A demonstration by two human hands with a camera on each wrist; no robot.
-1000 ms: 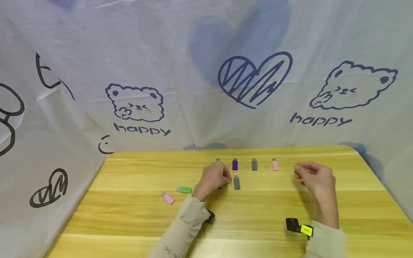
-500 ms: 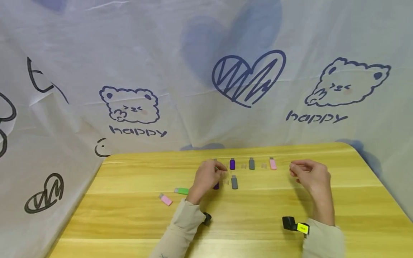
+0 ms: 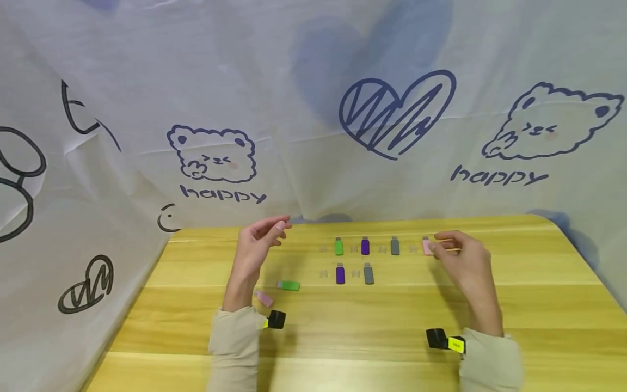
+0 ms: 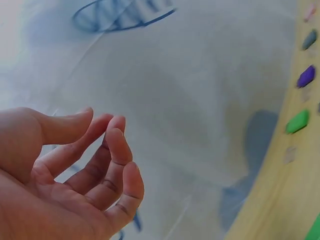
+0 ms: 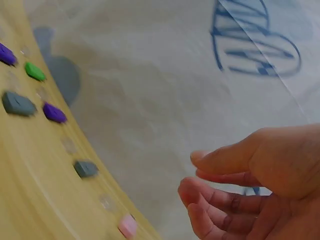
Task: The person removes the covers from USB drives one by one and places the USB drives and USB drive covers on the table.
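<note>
My left hand [image 3: 250, 251] is raised above the table's left part, fingers loosely curved and holding nothing. Below it lie a loose green USB stick [image 3: 290, 286] and a loose pink USB stick [image 3: 265, 298]. The back row runs green USB stick [image 3: 339, 246], purple USB stick [image 3: 365, 246], grey USB stick [image 3: 394, 246], pink USB stick [image 5: 128, 226]. In front are another purple stick [image 3: 340, 274] and another grey stick [image 3: 368, 274]. My right hand [image 3: 465, 264] hovers beside the row's pink stick, its fingertips overlapping it in the head view. In the right wrist view its bent fingers hold nothing.
Small clear pieces, such as the clear piece [image 3: 324, 274] left of the front purple stick, lie beside the lined-up sticks. A white cloth [image 3: 303, 179] with drawings hangs behind the wooden table [image 3: 372, 332]. Both wrists carry black cameras.
My left hand has lifted away from the front row and moved left, uncovering the green and purple sticks. The right hand has shifted slightly toward the pink stick at the row's end.
</note>
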